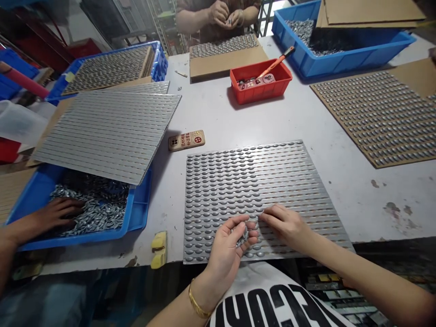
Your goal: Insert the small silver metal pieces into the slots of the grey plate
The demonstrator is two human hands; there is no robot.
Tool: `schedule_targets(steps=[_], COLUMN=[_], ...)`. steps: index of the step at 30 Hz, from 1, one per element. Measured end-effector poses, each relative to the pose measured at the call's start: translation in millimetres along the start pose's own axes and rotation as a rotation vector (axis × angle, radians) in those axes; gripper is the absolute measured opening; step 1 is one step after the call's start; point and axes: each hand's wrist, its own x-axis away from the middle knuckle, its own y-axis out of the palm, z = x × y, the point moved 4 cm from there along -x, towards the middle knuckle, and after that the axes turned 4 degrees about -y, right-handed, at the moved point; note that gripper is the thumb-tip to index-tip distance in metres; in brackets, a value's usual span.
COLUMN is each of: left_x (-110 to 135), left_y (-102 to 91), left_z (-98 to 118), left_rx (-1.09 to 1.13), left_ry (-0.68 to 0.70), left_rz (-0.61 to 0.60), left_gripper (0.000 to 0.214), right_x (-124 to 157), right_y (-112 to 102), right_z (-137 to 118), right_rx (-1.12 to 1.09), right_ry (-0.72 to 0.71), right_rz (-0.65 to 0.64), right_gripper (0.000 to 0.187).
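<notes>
A grey slotted board (252, 181) lies in front of me on the table, most of its rows filled with small shiny metal pieces. My left hand (227, 247) hovers over the board's near edge, cupped and closed round a small heap of those metal pieces (242, 237). My right hand (284, 225) rests on the board just to the right, fingertips pinched together beside the left hand's fingers, at the last filled row. Whether the pinch holds a piece is too small to see.
A blue bin (138, 213) of loose metal pieces stands at left, with another person's hand (56, 213) in it and a ribbed board (109, 131) over it. Farther off are a red tray (260, 88), more blue bins (344, 59), filled cardboard sheets (384, 118), and a second person's hands (225, 13).
</notes>
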Motion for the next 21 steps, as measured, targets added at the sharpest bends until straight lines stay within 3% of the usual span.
schedule_targets(steps=[21], left_x=[1.2], left_y=[-0.7], left_z=[-8.8], left_rx=[0.017], left_ry=[-0.031], left_rz=[0.0], left_gripper=[0.025], right_x=[-1.1], right_y=[-1.7], right_z=[-2.0], right_rx=[0.043], right_ry=[-0.016], right_rz=[-0.02], right_gripper=[0.031])
